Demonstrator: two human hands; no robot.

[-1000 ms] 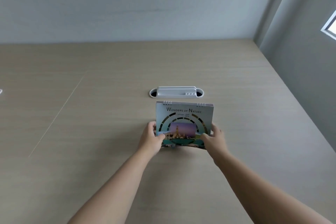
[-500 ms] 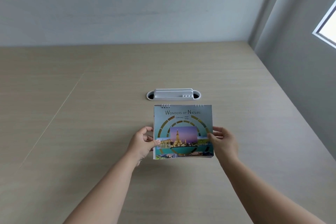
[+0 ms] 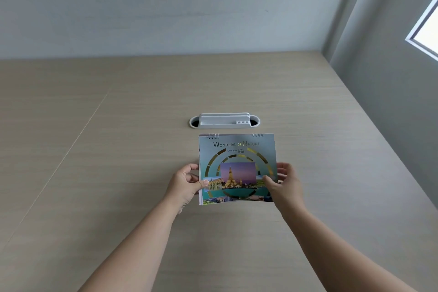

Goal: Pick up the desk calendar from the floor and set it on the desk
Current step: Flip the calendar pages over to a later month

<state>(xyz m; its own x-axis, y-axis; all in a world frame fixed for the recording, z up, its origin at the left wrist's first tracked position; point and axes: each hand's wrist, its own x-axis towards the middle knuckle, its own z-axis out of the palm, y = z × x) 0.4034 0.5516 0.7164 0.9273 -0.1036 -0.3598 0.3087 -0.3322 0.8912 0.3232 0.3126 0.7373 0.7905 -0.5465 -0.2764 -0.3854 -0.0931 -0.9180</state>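
**Placing step: calendar over desk**

I am pinching the desk calendar (image 3: 237, 168) with my left hand (image 3: 186, 185) at its left edge and my right hand (image 3: 284, 184) at its right, above the desk (image 3: 118, 149). Next, I judge, calls for lowering it and standing it. The white organiser tray (image 3: 224, 121) behind is looking empty.

The desk calendar (image 3: 237, 168) is showing a pale teal cover with gold arc segments ringing a purple-sky temple photo. The desk (image 3: 118, 173) is showing light beige woodgrain; the far cable tray (image 3: 224, 121) is looking white.
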